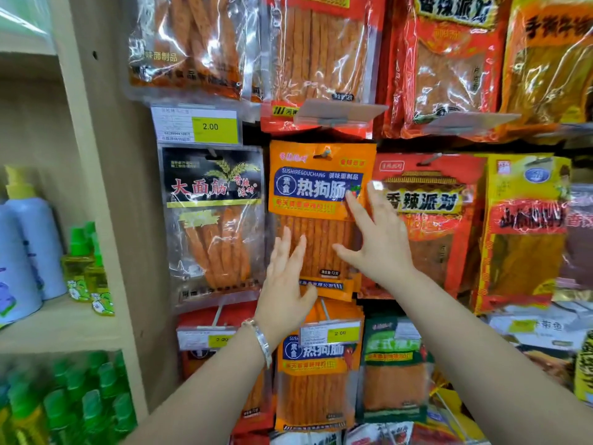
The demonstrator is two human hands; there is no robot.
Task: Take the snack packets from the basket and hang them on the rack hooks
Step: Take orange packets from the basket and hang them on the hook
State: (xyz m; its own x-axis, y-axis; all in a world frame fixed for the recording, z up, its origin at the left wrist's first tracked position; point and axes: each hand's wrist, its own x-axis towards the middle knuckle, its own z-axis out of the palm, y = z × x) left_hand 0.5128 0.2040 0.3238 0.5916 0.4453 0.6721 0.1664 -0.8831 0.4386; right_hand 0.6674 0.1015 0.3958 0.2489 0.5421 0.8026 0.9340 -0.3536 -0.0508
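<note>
An orange snack packet (317, 187) with a blue label hangs on a rack hook (326, 152) in the middle row. My left hand (285, 284) lies flat against the packet's lower left part, fingers straight. My right hand (372, 239) spreads over its right side, fingers extended and touching the front. Neither hand holds anything. The basket is out of view.
A black packet (213, 220) hangs to the left, red and yellow packets (430, 220) to the right. More packets fill the rows above and below, with yellow price tags (214, 127). A beige shelf post (96, 187) separates shelves of bottles (32, 239) on the left.
</note>
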